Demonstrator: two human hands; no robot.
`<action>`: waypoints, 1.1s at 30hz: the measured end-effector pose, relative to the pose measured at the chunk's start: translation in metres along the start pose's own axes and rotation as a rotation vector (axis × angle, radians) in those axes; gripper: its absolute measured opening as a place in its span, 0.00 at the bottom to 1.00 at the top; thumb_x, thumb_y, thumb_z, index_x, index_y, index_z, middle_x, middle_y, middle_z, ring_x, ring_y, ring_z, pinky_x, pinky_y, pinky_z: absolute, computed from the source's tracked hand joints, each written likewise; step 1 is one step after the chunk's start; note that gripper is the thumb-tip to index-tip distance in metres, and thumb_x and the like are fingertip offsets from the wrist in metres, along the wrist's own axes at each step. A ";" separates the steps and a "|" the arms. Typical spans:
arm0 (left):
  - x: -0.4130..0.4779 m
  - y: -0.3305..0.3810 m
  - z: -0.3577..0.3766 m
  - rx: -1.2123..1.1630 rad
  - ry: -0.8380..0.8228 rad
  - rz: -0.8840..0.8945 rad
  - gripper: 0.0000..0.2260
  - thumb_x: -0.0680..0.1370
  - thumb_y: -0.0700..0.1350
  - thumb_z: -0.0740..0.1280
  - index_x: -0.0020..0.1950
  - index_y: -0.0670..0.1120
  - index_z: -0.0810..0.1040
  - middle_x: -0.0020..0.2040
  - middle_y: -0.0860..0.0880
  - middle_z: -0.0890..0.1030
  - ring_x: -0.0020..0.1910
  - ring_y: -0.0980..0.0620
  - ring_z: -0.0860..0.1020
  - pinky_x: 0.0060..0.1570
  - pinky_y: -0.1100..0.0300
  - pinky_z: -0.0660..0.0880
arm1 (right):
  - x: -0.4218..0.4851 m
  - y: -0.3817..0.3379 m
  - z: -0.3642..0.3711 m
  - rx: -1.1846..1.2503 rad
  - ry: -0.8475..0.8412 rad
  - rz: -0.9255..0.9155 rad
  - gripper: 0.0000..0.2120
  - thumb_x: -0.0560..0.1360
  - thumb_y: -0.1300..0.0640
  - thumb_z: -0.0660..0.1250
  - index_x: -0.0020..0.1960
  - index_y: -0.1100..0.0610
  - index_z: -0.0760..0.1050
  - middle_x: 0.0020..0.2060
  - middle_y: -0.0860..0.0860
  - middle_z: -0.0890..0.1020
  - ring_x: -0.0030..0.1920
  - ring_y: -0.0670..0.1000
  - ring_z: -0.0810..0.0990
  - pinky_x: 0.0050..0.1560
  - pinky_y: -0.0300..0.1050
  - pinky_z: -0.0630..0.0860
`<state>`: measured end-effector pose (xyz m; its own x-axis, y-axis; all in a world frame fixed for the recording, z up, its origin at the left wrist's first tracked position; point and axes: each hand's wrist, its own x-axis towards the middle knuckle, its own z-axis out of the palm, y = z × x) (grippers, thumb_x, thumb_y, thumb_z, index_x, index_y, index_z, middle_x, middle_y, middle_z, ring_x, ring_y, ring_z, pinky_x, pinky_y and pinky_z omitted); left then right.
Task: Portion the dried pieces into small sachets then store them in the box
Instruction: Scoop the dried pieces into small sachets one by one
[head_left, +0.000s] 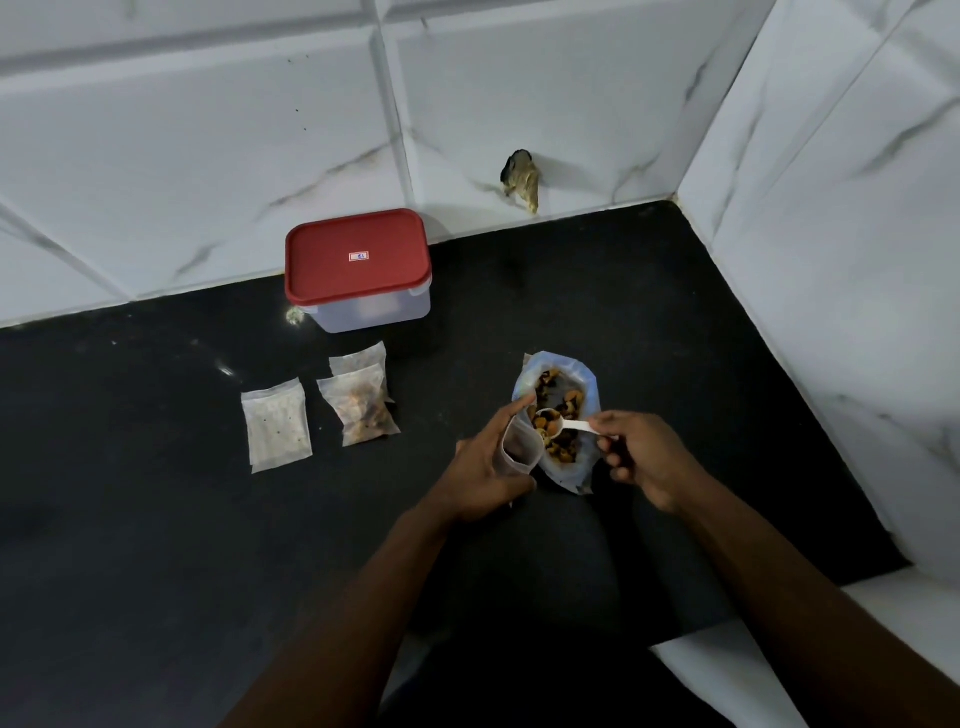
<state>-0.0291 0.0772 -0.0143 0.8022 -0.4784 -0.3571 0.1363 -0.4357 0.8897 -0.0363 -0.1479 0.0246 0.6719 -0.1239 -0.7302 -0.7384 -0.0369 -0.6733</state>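
An open plastic bag (582, 462) of brown and dark dried pieces (563, 402) lies on the black counter (156, 519). My left hand (485, 467) holds a small translucent sachet (519, 447) open beside the bag. My right hand (644, 460) pinches the handle of a white spoon (563, 423), whose bowl carries pieces over the bag, right at the sachet's mouth. To the left lie a filled sachet (361, 408), another sachet (358, 358) partly under it, and a flat, nearly empty sachet (276, 425). The box (358, 270), clear with a red lid, stands shut behind them.
White marble-pattern tiled walls (831, 260) close the counter at the back and right, forming a corner. A dark hole with a bit of debris (521, 179) marks the back wall. A white ledge (727, 670) borders the counter at the lower right.
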 end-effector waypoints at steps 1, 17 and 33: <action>0.000 -0.001 0.000 0.004 0.006 0.010 0.44 0.72 0.44 0.74 0.78 0.73 0.56 0.78 0.51 0.66 0.72 0.50 0.72 0.66 0.45 0.77 | -0.001 0.000 0.001 0.002 -0.001 -0.004 0.09 0.82 0.57 0.63 0.56 0.57 0.81 0.34 0.50 0.75 0.32 0.47 0.70 0.32 0.39 0.67; -0.007 -0.012 0.001 -0.129 0.262 0.127 0.31 0.73 0.36 0.76 0.73 0.54 0.72 0.63 0.56 0.78 0.61 0.60 0.79 0.56 0.63 0.79 | -0.015 -0.007 -0.010 0.116 -0.149 -0.119 0.11 0.80 0.55 0.65 0.58 0.58 0.81 0.34 0.49 0.77 0.33 0.46 0.71 0.34 0.40 0.68; 0.000 -0.015 0.000 -0.062 0.315 0.248 0.17 0.70 0.39 0.74 0.57 0.48 0.79 0.53 0.55 0.81 0.55 0.55 0.81 0.55 0.62 0.78 | -0.035 0.014 0.028 -0.705 0.028 -0.824 0.12 0.78 0.51 0.67 0.60 0.48 0.82 0.50 0.39 0.83 0.51 0.35 0.80 0.51 0.27 0.73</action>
<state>-0.0315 0.0838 -0.0275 0.9527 -0.3021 -0.0333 -0.0567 -0.2845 0.9570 -0.0687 -0.1159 0.0373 0.9812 0.1775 -0.0753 0.0670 -0.6799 -0.7302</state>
